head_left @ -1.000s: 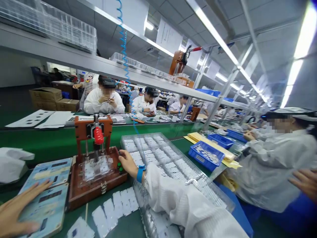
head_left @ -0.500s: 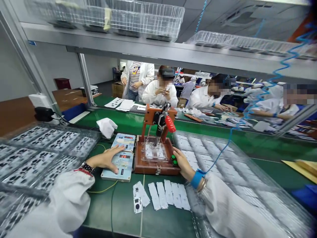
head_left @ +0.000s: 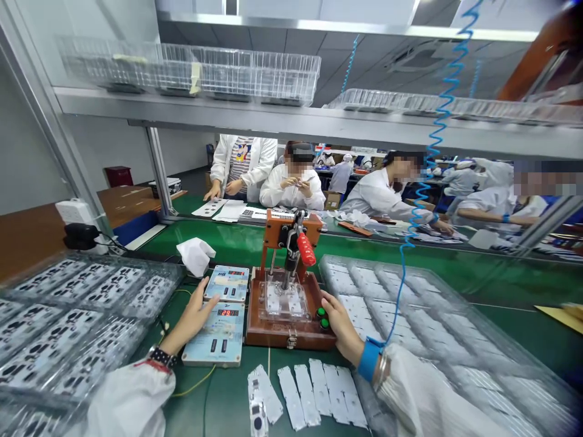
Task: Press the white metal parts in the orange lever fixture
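Note:
My left hand [head_left: 194, 318] is open, thumb and fingers apart, at the left edge of two light-blue meter boxes with red digits, the lower one [head_left: 214, 337] and the upper one [head_left: 234, 284]. My right hand [head_left: 340, 325], a blue wrist strap [head_left: 370, 358] on its wrist, rests against the right side of a brown test fixture [head_left: 273, 332], close to its green buttons [head_left: 322, 318]. Its fingers look stretched out, holding nothing visible. A red-handled toggle clamp [head_left: 306, 249] stands above a clear plate [head_left: 285, 301]. In front lie several white circuit boards [head_left: 306, 394].
Clear trays of boards lie at left [head_left: 136, 328] and right [head_left: 437, 315]. A crumpled white cloth [head_left: 195, 254] sits behind the meters. A blue coiled cord [head_left: 403, 273] hangs down to my wrist strap. A metal shelf [head_left: 228, 118] crosses overhead; co-workers sit and stand beyond.
My left hand has drawn back from on top of the meters to their left edge. My right hand stays at the fixture. The view has tilted up; a standing co-worker's hand now reaches the papers.

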